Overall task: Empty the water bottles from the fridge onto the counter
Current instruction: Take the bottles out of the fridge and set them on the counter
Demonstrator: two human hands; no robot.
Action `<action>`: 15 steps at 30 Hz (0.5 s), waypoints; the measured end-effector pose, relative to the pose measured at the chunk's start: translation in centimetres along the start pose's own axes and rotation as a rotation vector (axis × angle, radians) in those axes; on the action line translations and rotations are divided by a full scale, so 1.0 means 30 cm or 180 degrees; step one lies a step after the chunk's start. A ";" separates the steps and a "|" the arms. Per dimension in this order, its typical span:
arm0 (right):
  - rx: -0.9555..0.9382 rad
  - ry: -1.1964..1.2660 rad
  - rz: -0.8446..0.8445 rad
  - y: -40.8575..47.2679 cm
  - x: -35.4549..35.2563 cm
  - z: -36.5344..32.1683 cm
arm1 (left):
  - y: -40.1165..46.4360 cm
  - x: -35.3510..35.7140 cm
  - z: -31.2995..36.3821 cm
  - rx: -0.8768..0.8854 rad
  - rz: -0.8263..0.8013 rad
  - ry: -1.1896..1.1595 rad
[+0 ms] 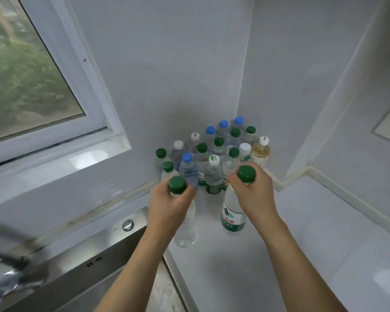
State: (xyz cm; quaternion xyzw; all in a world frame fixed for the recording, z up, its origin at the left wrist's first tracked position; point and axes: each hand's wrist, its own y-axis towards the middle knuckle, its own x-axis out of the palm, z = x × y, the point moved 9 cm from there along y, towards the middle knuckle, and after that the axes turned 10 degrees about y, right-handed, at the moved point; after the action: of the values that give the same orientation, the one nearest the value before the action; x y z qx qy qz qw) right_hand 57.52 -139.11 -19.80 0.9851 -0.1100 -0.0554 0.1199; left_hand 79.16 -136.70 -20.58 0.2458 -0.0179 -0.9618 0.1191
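White corner worktop [302, 221], bottle cluster [214, 154] at back. Left hand [167, 206] grips unlabelled bottle [186, 226], right hand [254, 194] grips labelled bottle [233, 212]; best set upright beside cluster, release gently.

A: Any legible txt?
B: Only on the green-label bottle [232, 212] at approx 5 o'clock from the bottle cluster [214, 152]: red band w/ white Chinese chars, more white chars below. Too blurry to read for sure.
A: Other labels?
B: Too small.
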 end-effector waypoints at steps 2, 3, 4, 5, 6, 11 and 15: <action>0.0063 -0.0071 -0.0182 0.036 0.089 0.074 | 0.021 -0.005 -0.058 -0.0074 -0.0006 0.0023; 0.0097 -0.0101 -0.0267 0.048 0.130 0.105 | 0.030 -0.010 -0.087 -0.0132 0.0002 0.0048; 0.0148 -0.0108 -0.0350 0.060 0.169 0.139 | 0.039 -0.015 -0.121 -0.0209 0.0016 0.0064; 0.0201 -0.0093 -0.0417 0.071 0.207 0.172 | 0.048 -0.023 -0.157 -0.0324 0.0024 0.0084; 0.0214 -0.0069 -0.0446 0.077 0.239 0.198 | 0.052 -0.028 -0.189 -0.0404 0.0021 0.0084; 0.0066 0.0016 -0.0459 0.111 0.341 0.279 | 0.084 -0.029 -0.263 -0.0509 -0.0006 0.0080; -0.0056 0.0019 -0.0531 0.124 0.410 0.352 | 0.129 -0.013 -0.336 -0.0482 0.0007 0.0231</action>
State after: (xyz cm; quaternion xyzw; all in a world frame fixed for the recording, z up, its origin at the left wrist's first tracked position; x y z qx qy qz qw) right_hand 67.27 -147.81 -30.08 0.9899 -0.0267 -0.0632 0.1238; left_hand 85.16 -140.12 -28.89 0.2708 0.0590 -0.9507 0.1390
